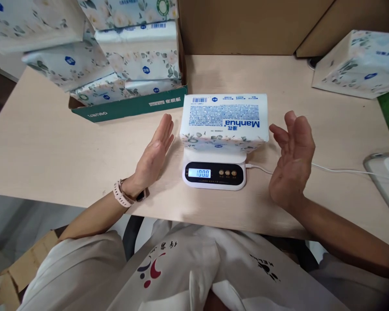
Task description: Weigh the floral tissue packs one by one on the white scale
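A white and blue Manhua tissue pack (224,119) lies on a small white kitchen scale (214,173), whose display reads 100.0. My left hand (155,153) is open, fingers straight, just left of the pack and not touching it. A pink watch is on that wrist. Right of the pack, my right hand (293,157) is open too, palm turned inward and fingers slightly curled, a short gap from the pack. Neither hand holds anything.
A green-edged cardboard box (129,108) full of stacked tissue packs stands at the back left. Another tissue pack (359,65) lies at the back right. A white cable (337,169) runs from the scale to the right toward a white device (387,181). Brown cardboard stands behind the desk (52,142).
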The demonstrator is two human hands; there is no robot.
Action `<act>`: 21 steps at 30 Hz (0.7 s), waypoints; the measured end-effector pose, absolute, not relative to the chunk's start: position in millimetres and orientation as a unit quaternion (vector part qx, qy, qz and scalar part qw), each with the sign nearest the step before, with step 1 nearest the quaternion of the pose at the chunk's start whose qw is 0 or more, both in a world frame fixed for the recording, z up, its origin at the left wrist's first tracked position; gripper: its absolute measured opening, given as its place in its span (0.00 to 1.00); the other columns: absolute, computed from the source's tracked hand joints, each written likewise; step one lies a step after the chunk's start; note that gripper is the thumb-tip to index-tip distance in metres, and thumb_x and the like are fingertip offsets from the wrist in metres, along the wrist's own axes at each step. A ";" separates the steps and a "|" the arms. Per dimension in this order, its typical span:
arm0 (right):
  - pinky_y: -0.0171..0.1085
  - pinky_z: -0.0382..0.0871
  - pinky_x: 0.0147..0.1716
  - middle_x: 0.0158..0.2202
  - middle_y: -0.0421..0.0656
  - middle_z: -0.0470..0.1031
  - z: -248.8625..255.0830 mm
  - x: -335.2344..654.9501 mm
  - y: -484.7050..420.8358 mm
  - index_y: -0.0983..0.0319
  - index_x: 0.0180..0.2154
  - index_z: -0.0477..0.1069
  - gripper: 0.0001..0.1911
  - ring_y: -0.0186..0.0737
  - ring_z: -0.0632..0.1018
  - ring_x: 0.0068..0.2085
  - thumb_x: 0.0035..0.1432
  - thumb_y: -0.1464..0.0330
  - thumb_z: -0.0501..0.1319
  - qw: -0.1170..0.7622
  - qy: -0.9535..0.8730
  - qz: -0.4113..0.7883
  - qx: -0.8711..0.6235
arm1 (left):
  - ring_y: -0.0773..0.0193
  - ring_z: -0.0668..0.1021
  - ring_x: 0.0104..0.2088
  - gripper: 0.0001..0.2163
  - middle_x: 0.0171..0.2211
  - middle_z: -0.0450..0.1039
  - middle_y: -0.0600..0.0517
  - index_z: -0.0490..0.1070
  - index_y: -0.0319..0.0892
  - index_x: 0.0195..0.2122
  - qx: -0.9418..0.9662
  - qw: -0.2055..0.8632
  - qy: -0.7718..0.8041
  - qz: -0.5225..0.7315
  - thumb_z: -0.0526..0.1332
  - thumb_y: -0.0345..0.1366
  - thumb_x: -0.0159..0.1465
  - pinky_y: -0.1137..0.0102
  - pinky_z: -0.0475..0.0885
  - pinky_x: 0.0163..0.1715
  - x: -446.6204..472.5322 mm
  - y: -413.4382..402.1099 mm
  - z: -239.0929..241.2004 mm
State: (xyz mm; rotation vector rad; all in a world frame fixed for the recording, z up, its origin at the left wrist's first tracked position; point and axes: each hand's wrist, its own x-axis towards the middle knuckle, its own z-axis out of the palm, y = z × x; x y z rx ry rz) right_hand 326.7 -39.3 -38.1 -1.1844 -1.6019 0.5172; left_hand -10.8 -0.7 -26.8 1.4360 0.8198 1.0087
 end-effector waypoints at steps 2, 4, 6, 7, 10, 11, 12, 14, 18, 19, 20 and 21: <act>0.67 0.56 0.78 0.82 0.32 0.53 -36.3 326.0 -41.0 0.33 0.77 0.50 0.34 0.59 0.66 0.77 0.73 0.47 0.47 0.525 -0.666 0.224 -0.480 | 0.47 0.36 0.83 0.34 0.83 0.37 0.67 0.54 0.66 0.78 0.606 0.568 0.352 0.431 0.50 0.65 0.74 0.46 0.40 0.84 -9.9 -0.8 -26.1; 0.67 0.56 0.78 0.81 0.31 0.54 -36.6 327.0 -40.7 0.32 0.76 0.52 0.33 0.58 0.67 0.77 0.73 0.50 0.49 0.541 -0.665 0.234 -0.459 | 0.47 0.36 0.83 0.34 0.83 0.37 0.66 0.54 0.65 0.79 0.605 0.569 0.353 0.431 0.50 0.65 0.74 0.46 0.40 0.84 -9.4 -0.7 -25.3; 0.67 0.56 0.78 0.81 0.30 0.55 -37.5 328.5 -39.9 0.32 0.76 0.52 0.33 0.58 0.67 0.77 0.73 0.51 0.49 0.549 -0.665 0.238 -0.447 | 0.46 0.36 0.83 0.34 0.83 0.37 0.66 0.54 0.65 0.79 0.605 0.568 0.353 0.431 0.51 0.65 0.74 0.46 0.41 0.84 -9.3 -0.8 -24.6; 0.67 0.56 0.78 0.81 0.31 0.55 -37.8 329.1 -39.7 0.32 0.76 0.52 0.33 0.58 0.67 0.77 0.73 0.50 0.48 0.546 -0.666 0.236 -0.449 | 0.46 0.36 0.83 0.33 0.83 0.37 0.66 0.54 0.65 0.78 0.606 0.568 0.353 0.430 0.51 0.64 0.74 0.45 0.41 0.84 -9.3 -0.9 -24.2; 0.68 0.56 0.78 0.82 0.33 0.53 -37.6 329.8 -40.2 0.33 0.77 0.50 0.33 0.60 0.67 0.77 0.74 0.48 0.45 0.529 -0.671 0.228 -0.467 | 0.46 0.37 0.83 0.32 0.83 0.38 0.66 0.55 0.65 0.78 0.610 0.566 0.349 0.431 0.50 0.63 0.75 0.45 0.42 0.84 -9.3 -1.4 -23.0; 0.68 0.57 0.77 0.82 0.33 0.53 -37.5 329.7 -40.5 0.33 0.77 0.50 0.33 0.60 0.67 0.77 0.74 0.48 0.45 0.526 -0.673 0.228 -0.468 | 0.46 0.37 0.83 0.32 0.83 0.38 0.66 0.56 0.65 0.78 0.610 0.565 0.349 0.432 0.49 0.63 0.75 0.44 0.41 0.83 -9.2 -1.5 -22.5; 0.67 0.57 0.77 0.82 0.33 0.53 -37.5 329.6 -40.8 0.33 0.77 0.50 0.33 0.59 0.67 0.77 0.74 0.48 0.45 0.528 -0.672 0.229 -0.465 | 0.45 0.37 0.83 0.32 0.83 0.39 0.65 0.56 0.65 0.78 0.610 0.565 0.350 0.432 0.49 0.63 0.75 0.44 0.41 0.83 -9.1 -1.7 -22.1; 0.67 0.57 0.78 0.81 0.33 0.54 -37.9 329.6 -41.1 0.33 0.77 0.51 0.33 0.59 0.68 0.76 0.74 0.48 0.46 0.534 -0.671 0.231 -0.459 | 0.45 0.38 0.83 0.32 0.83 0.40 0.65 0.56 0.65 0.78 0.610 0.563 0.352 0.433 0.50 0.63 0.75 0.44 0.42 0.83 -8.8 -1.9 -21.3; 0.68 0.57 0.77 0.82 0.35 0.53 -39.5 330.0 -40.7 0.34 0.77 0.50 0.34 0.60 0.67 0.77 0.73 0.46 0.44 0.522 -0.672 0.221 -0.476 | 0.45 0.40 0.84 0.33 0.83 0.41 0.64 0.57 0.64 0.77 0.607 0.560 0.359 0.435 0.51 0.65 0.74 0.45 0.45 0.83 -8.2 -2.1 -20.1; 0.68 0.57 0.77 0.82 0.34 0.53 -39.7 330.0 -40.6 0.34 0.77 0.50 0.34 0.60 0.66 0.77 0.73 0.46 0.44 0.523 -0.672 0.221 -0.476 | 0.45 0.40 0.84 0.33 0.83 0.42 0.63 0.57 0.64 0.77 0.605 0.559 0.363 0.436 0.51 0.65 0.74 0.44 0.46 0.83 -8.1 -2.1 -19.8; 0.68 0.57 0.77 0.82 0.33 0.53 -39.7 330.0 -40.6 0.33 0.77 0.50 0.34 0.59 0.66 0.77 0.73 0.46 0.45 0.526 -0.672 0.222 -0.472 | 0.45 0.41 0.84 0.33 0.83 0.43 0.63 0.57 0.64 0.77 0.604 0.558 0.364 0.437 0.51 0.65 0.74 0.44 0.46 0.82 -8.0 -2.2 -19.6; 0.67 0.56 0.78 0.82 0.32 0.54 -39.5 329.9 -40.6 0.33 0.76 0.51 0.33 0.59 0.66 0.78 0.73 0.47 0.45 0.529 -0.672 0.225 -0.467 | 0.44 0.42 0.84 0.33 0.83 0.43 0.62 0.58 0.64 0.77 0.603 0.558 0.364 0.438 0.51 0.65 0.74 0.43 0.47 0.82 -8.0 -2.2 -19.3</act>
